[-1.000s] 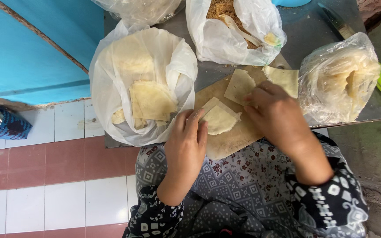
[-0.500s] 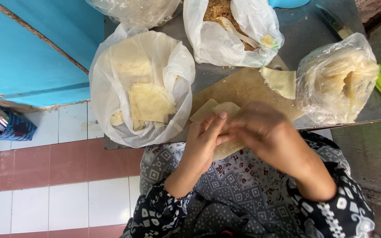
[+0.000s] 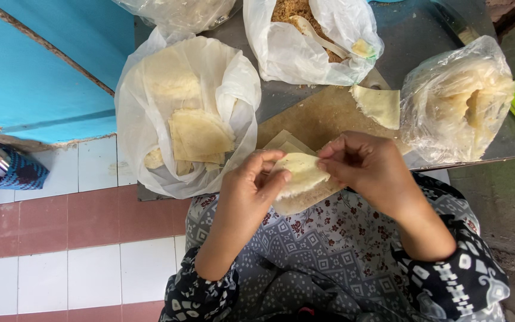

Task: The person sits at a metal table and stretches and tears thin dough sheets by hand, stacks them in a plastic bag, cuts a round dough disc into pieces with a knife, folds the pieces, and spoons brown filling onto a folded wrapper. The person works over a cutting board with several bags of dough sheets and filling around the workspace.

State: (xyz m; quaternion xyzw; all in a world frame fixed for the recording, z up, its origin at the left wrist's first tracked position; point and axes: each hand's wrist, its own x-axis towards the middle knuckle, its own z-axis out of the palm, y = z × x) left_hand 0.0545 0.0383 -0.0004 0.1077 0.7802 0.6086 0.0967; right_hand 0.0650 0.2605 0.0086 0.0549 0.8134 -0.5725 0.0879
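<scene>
Crowded board (image 3: 320,113) edge: both hands (image 3: 248,191) (image 3: 368,167) pinch pastry sheet (image 3: 302,173).

Soft, even daylight fills the scene, bright without harsh sun. Shadows are faint and short, just a dim edge under the left hand (image 3: 248,191) and right hand (image 3: 368,167). The clear plastic bag (image 3: 457,101) at the right shows mild white glare on its folds. Focus is sharp at the centre; the frame corners bend and soften slightly, and the ground at right lies darker.
</scene>
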